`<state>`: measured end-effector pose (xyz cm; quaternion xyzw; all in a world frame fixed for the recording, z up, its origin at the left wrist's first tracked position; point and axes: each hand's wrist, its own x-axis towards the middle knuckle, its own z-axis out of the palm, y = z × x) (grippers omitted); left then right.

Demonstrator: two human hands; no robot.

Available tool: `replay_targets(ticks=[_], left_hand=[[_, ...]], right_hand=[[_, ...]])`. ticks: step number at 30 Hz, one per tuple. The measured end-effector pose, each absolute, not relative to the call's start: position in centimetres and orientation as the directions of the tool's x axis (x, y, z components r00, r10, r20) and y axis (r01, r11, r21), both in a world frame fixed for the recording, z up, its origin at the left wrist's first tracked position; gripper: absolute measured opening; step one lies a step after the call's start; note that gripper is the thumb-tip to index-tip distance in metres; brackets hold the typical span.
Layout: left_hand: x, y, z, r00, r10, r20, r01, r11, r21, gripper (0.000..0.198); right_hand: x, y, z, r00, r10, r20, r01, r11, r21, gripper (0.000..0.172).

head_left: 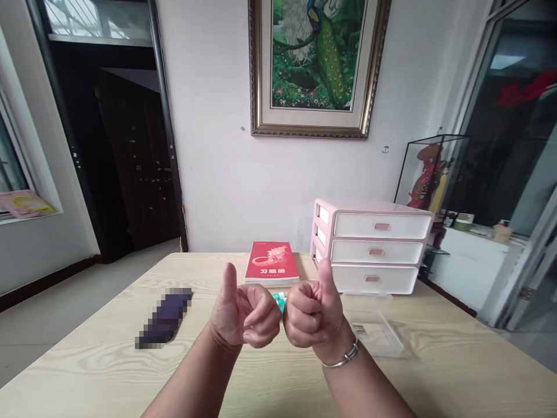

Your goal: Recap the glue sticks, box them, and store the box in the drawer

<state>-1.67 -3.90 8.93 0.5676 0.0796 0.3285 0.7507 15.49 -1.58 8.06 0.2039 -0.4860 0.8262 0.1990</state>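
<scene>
Both my hands are raised over the table, fingers curled into fists and thumbs pointing up. My left hand (246,310) and my right hand (314,307) almost meet at the knuckles, with nothing visible in either. Behind the small gap between them lie green and white objects (281,301), mostly hidden, so their kind is unclear. Farther back lies a thick red book (272,261) with a pale dragon-like picture on its cover. Beside my right wrist, which wears a silver bangle (348,355), is a clear plastic box (383,334), partly covered by the arm.
A pink and white unit with three drawers (376,249) stands at the table's back right. On the left lies a dark, pixelated flat object (165,319). The wooden table (100,371) ends near a wall with a framed peacock picture (319,58). A dark door (134,157) stands left.
</scene>
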Motion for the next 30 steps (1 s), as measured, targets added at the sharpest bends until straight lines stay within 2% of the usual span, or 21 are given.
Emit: replay_targets(ticks=[3, 7, 9, 12, 15, 21, 24, 30], left_hand=[[-1.5, -4.3, 10.5, 0.853, 0.46, 0.248, -0.352, 0.155, 0.923, 0.087], [-1.4, -3.2, 10.6, 0.867, 0.472, 0.162, -0.288, 0.208, 0.935, 0.084], [-1.5, -2.1, 10.0, 0.852, 0.504, 0.142, -0.293, 0.235, 0.927, 0.083], [-1.5, -0.5, 8.7, 0.825, 0.558, 0.085, -0.279, 0.272, 0.921, 0.082], [-1.7, 0.9, 7.4, 0.822, 0.569, 0.034, -0.253, 0.312, 0.916, 0.082], [-1.9, 2.1, 6.4, 0.872, 0.481, 0.091, -0.294, 0.366, 0.883, 0.087], [-1.9, 2.1, 6.3, 0.89, 0.44, 0.123, -0.304, 0.368, 0.879, 0.087], [-1.6, 1.7, 5.8, 0.905, 0.278, 0.322, -0.408, 0.355, 0.841, 0.086]], right_hand=[[14.9, -1.8, 9.3, -0.819, 0.024, 0.573, -0.515, -0.471, -0.716, 0.081], [14.3, -1.0, 9.6, -0.75, -0.078, 0.657, -0.536, -0.509, -0.673, 0.078], [14.2, -0.1, 9.2, -0.757, -0.047, 0.652, -0.543, -0.51, -0.667, 0.078], [14.3, 1.5, 7.9, -0.832, 0.064, 0.551, -0.507, -0.49, -0.709, 0.08], [14.4, 3.0, 6.2, -0.852, 0.1, 0.513, -0.492, -0.489, -0.721, 0.082], [14.4, 4.3, 4.8, -0.913, 0.198, 0.357, -0.408, -0.482, -0.776, 0.082], [14.3, 4.1, 5.0, -0.89, 0.127, 0.437, -0.438, -0.501, -0.746, 0.084], [14.3, 3.2, 5.1, -0.846, 0.032, 0.533, -0.472, -0.51, -0.719, 0.081]])
